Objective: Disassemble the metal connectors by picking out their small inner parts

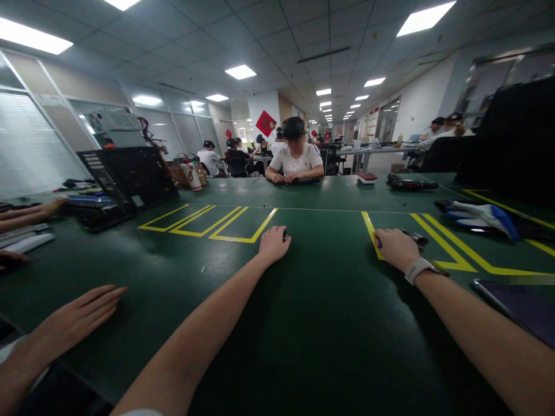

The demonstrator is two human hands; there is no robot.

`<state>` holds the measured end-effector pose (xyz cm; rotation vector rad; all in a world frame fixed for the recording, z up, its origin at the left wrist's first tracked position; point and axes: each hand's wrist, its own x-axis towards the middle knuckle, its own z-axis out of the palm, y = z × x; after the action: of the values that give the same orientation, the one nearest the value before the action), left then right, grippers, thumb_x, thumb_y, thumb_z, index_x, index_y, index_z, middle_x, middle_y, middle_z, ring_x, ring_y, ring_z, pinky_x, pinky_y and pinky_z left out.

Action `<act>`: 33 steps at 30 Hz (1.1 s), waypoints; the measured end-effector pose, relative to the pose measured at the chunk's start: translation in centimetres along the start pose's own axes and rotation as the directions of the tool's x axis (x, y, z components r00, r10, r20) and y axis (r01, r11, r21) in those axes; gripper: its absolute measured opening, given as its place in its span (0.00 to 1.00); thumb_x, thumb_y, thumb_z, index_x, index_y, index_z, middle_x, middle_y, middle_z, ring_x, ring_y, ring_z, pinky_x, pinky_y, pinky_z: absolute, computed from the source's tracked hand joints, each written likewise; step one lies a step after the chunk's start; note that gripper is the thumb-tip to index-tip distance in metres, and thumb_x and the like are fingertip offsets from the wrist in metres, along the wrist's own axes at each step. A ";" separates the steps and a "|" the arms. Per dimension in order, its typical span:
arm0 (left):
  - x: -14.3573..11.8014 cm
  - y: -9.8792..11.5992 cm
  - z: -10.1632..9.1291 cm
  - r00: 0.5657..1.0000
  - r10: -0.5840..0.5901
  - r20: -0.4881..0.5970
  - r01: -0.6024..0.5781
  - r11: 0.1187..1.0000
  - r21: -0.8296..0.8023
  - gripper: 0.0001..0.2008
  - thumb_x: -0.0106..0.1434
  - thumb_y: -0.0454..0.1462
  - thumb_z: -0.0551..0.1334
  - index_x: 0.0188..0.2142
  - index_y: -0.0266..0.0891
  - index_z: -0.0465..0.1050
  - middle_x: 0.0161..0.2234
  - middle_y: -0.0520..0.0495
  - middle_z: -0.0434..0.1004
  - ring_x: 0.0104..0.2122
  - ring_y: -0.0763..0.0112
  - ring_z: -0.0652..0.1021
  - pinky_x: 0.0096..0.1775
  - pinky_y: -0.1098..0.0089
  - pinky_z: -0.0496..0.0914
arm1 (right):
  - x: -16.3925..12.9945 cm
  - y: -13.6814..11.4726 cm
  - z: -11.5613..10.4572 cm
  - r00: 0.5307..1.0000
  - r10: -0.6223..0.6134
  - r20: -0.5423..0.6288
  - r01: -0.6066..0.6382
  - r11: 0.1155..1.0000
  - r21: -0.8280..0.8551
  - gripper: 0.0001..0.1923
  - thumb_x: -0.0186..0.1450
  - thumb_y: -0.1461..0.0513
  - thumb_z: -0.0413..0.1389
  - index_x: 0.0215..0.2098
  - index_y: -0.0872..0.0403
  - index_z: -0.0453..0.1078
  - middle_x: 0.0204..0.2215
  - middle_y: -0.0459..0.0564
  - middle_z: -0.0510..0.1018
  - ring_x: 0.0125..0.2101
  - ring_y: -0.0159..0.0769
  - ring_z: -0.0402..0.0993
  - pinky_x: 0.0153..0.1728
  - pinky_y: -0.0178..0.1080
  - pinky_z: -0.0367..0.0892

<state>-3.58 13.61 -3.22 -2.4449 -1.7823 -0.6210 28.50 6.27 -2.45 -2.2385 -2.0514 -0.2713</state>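
My left hand rests on the green table, fingers curled round a small dark object; only its rounded end shows, so its kind is unclear. To the right, beside a yellow tape line, my right hand is closed, palm down, with a white watch band on the wrist. A dark, shiny cylindrical piece shows past its knuckles, and a bit of purple is at its fingertips. Whether these belong to one held thing is hidden by the hand.
Yellow tape frames mark the table. Another person's hand lies at left, near a black computer case. Blue-and-white gloves, a dark tool and a red-and-white box are at right. Someone sits opposite.
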 end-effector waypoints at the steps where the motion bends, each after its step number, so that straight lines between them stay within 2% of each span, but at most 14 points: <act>1: 0.0 0.0 0.0 1.000 0.003 0.014 -0.003 1.000 0.008 0.18 0.63 0.41 0.52 0.52 0.38 0.63 0.49 0.39 0.68 0.48 0.58 0.70 0.49 0.59 0.63 | 0.1 0.0 0.1 1.000 0.008 -0.001 -0.008 1.000 0.002 0.15 0.65 0.59 0.52 0.49 0.55 0.65 0.46 0.52 0.71 0.41 0.38 0.71 0.40 0.45 0.69; 7: -0.8 0.6 -1.2 0.993 0.078 0.091 -0.078 0.997 0.000 0.16 0.63 0.36 0.52 0.50 0.37 0.64 0.47 0.39 0.68 0.47 0.59 0.70 0.47 0.60 0.64 | -0.1 -0.1 0.3 0.997 0.022 -0.076 -0.016 0.997 0.075 0.13 0.66 0.58 0.51 0.45 0.57 0.67 0.42 0.52 0.73 0.39 0.37 0.72 0.39 0.45 0.69; 11: -2.4 2.3 -2.1 0.970 0.192 0.149 -0.186 0.981 -0.055 0.16 0.63 0.37 0.53 0.50 0.40 0.64 0.47 0.43 0.68 0.46 0.63 0.70 0.46 0.64 0.65 | -0.6 -0.5 -0.4 0.977 0.013 -0.214 0.029 0.981 0.190 0.13 0.66 0.60 0.47 0.39 0.60 0.70 0.37 0.60 0.76 0.41 0.48 0.70 0.39 0.49 0.65; 14: -4.4 4.0 -2.7 0.935 0.304 0.184 -0.284 0.950 -0.128 0.16 0.63 0.37 0.54 0.50 0.41 0.64 0.48 0.45 0.67 0.46 0.64 0.69 0.48 0.63 0.64 | -1.1 -1.2 -1.2 0.944 0.029 -0.329 0.082 0.945 0.318 0.14 0.64 0.61 0.46 0.40 0.59 0.70 0.40 0.64 0.75 0.44 0.53 0.67 0.42 0.51 0.61; 17: -6.9 5.6 -3.5 0.885 0.412 0.218 -0.363 0.902 -0.233 0.16 0.62 0.37 0.55 0.50 0.41 0.64 0.48 0.44 0.66 0.47 0.62 0.68 0.48 0.61 0.64 | -2.2 -2.9 -1.7 0.917 0.087 -0.390 0.127 0.863 0.490 0.16 0.64 0.60 0.45 0.40 0.59 0.70 0.39 0.63 0.75 0.42 0.51 0.68 0.43 0.50 0.60; 21: -10.1 7.0 -4.8 0.783 0.570 0.249 -0.458 0.799 -0.390 0.16 0.61 0.36 0.56 0.50 0.42 0.63 0.49 0.43 0.65 0.48 0.62 0.67 0.49 0.60 0.63 | -5.5 -6.0 -2.5 0.924 0.140 -0.356 0.186 0.648 0.738 0.20 0.66 0.53 0.42 0.41 0.56 0.69 0.34 0.55 0.77 0.35 0.42 0.73 0.36 0.43 0.67; 24: -11.1 7.3 -5.2 0.758 0.613 0.222 -0.455 0.741 -0.494 0.21 0.60 0.38 0.58 0.53 0.41 0.59 0.50 0.42 0.65 0.48 0.62 0.67 0.50 0.60 0.62 | -9.1 -7.7 -3.8 0.947 0.129 -0.294 0.205 0.461 0.864 0.21 0.66 0.51 0.42 0.37 0.55 0.72 0.28 0.50 0.77 0.30 0.36 0.73 0.30 0.38 0.68; 26: -11.1 7.3 -5.1 0.781 0.589 0.208 -0.418 0.739 -0.528 0.21 0.59 0.39 0.60 0.52 0.40 0.61 0.49 0.42 0.64 0.48 0.62 0.67 0.50 0.61 0.63 | -11.3 -8.2 -4.7 0.976 0.168 -0.142 0.138 0.036 0.990 0.17 0.63 0.52 0.48 0.29 0.54 0.73 0.23 0.48 0.74 0.27 0.35 0.70 0.28 0.37 0.66; 28: -10.8 7.3 -5.0 0.813 0.545 0.204 -0.367 0.753 -0.545 0.18 0.58 0.40 0.62 0.47 0.40 0.64 0.48 0.43 0.65 0.46 0.63 0.68 0.48 0.62 0.63 | -12.8 -8.3 -5.4 0.991 0.133 -0.033 0.059 -0.193 0.980 0.13 0.59 0.55 0.54 0.26 0.54 0.73 0.20 0.47 0.72 0.24 0.33 0.68 0.25 0.36 0.64; 30: -10.6 7.3 -5.0 0.845 0.489 0.215 -0.309 0.776 -0.550 0.17 0.56 0.41 0.63 0.44 0.40 0.65 0.45 0.44 0.66 0.44 0.64 0.68 0.46 0.63 0.64 | -13.6 -8.3 -5.6 0.995 0.093 0.022 0.005 -0.283 0.959 0.09 0.57 0.57 0.56 0.25 0.54 0.72 0.19 0.46 0.71 0.22 0.32 0.66 0.24 0.36 0.61; 31: -10.6 7.3 -5.1 0.860 0.457 0.226 -0.278 0.792 -0.543 0.18 0.55 0.41 0.64 0.43 0.40 0.64 0.44 0.45 0.67 0.43 0.64 0.68 0.45 0.63 0.64 | -13.8 -8.3 -5.6 0.997 0.070 0.030 -0.009 -0.289 0.957 0.08 0.56 0.58 0.56 0.25 0.54 0.72 0.19 0.45 0.71 0.22 0.32 0.65 0.23 0.36 0.60; 33: -10.6 7.3 -5.2 0.883 0.398 0.249 -0.228 0.827 -0.515 0.18 0.54 0.42 0.65 0.42 0.41 0.64 0.41 0.47 0.68 0.42 0.63 0.67 0.43 0.63 0.64 | -13.9 -8.4 -5.3 1.000 0.016 0.016 -0.012 -0.246 0.969 0.07 0.57 0.59 0.55 0.25 0.54 0.72 0.19 0.45 0.71 0.22 0.32 0.65 0.25 0.36 0.60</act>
<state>-0.98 0.15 -0.80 -3.2778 -1.3614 -0.6910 18.67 -7.55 -0.34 -0.9723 -1.0957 1.0978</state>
